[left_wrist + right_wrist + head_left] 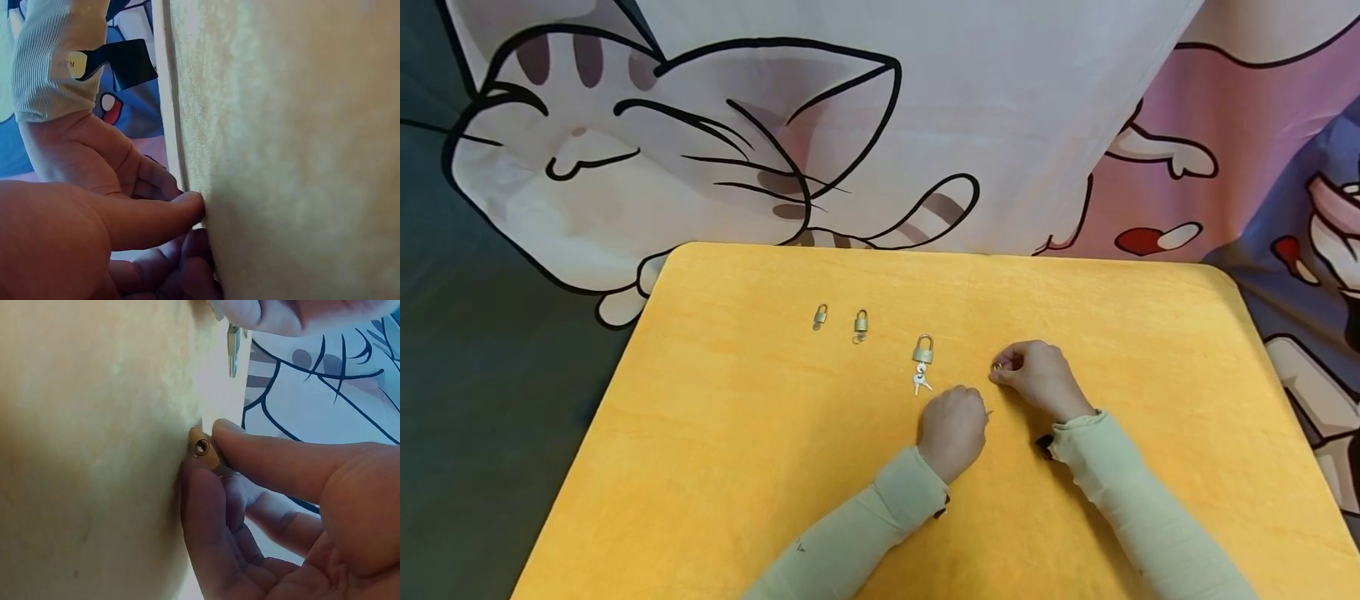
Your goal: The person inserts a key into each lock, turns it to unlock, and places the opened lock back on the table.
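My right hand (1039,379) pinches a small brass padlock (205,450) between thumb and fingers at the tabletop. Its round keyhole faces the right wrist camera. To the left and nearer me, my left hand (953,429) holds a small key (988,412); only a thin bit sticks out past the fingers. The left wrist view shows the left thumb and fingers together, hiding what they grip. A larger padlock (923,354) with keys (920,379) on its shackle end or beside it lies just beyond the left hand. The two hands are apart.
Two smaller padlocks, one in the middle (861,323) and one farther left (821,315), lie in a row on the yellow table (737,433), each with small metal bits by it. Cartoon-printed cloth (1000,125) hangs behind the far edge.
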{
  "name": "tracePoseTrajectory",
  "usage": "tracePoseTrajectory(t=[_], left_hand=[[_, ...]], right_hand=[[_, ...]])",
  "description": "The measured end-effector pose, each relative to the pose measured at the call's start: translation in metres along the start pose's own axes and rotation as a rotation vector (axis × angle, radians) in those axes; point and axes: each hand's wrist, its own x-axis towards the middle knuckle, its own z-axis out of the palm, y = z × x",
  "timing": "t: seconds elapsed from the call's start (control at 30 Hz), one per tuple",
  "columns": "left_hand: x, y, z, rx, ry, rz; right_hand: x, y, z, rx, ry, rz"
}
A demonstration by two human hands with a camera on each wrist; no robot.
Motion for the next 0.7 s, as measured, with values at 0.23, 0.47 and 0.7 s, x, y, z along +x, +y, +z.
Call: tracePoseTrajectory(t=[0.23,0.47,0.7], left_hand=[[0.002,-0.012,-0.001,-0.392,0.036,-0.026],[0.006,-0.021,-0.002,-0.745,0.052,-0.117],[0.008,-0.025,-0.003,-1.000,0.108,-0.233]], right_hand=[[-0.003,0.001,0.002,0.112,0.014,0.013],[-0.007,0.000,0.002,0.345,0.004,0.051],[-0.011,-0.005,0.003,0.583,-0.020,0.057]])
